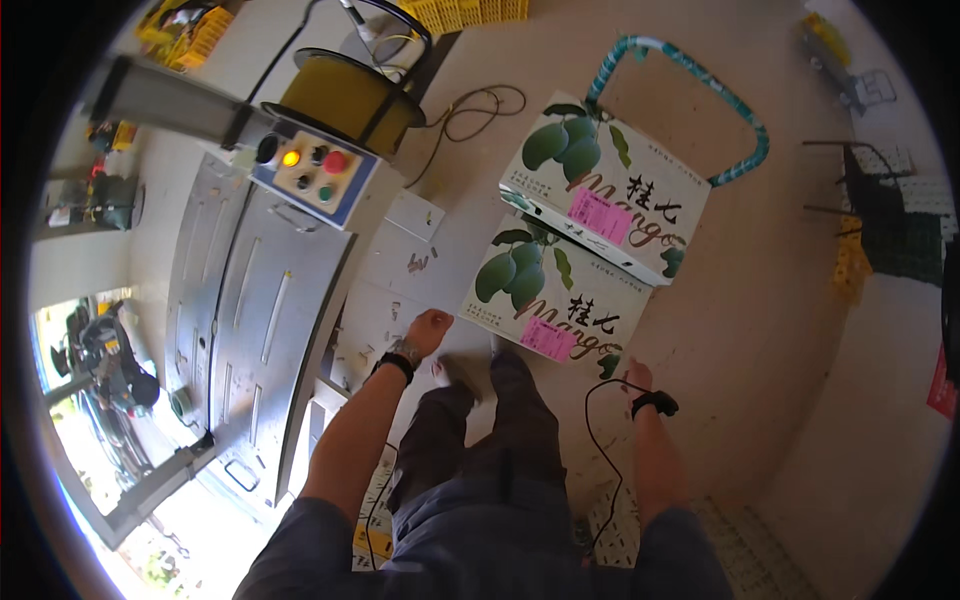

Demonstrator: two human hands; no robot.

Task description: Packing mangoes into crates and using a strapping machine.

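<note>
Two printed cardboard mango boxes lie before me, each with a pink label. My left hand, its fingers curled, is at the left corner of the nearer box. My right hand is by that box's right corner, its fingers partly hidden. Whether either hand bears the box's weight cannot be told. The farther box adjoins the nearer one and sits in front of a hand truck's handle wrapped in green tape. Both wrists wear black bands, with a cable near the right one.
At the left stands a metal-topped machine with a button control panel and a strap reel. A cable loops on the floor beyond. Yellow crates stand at the far edge, and a black-framed object at the right.
</note>
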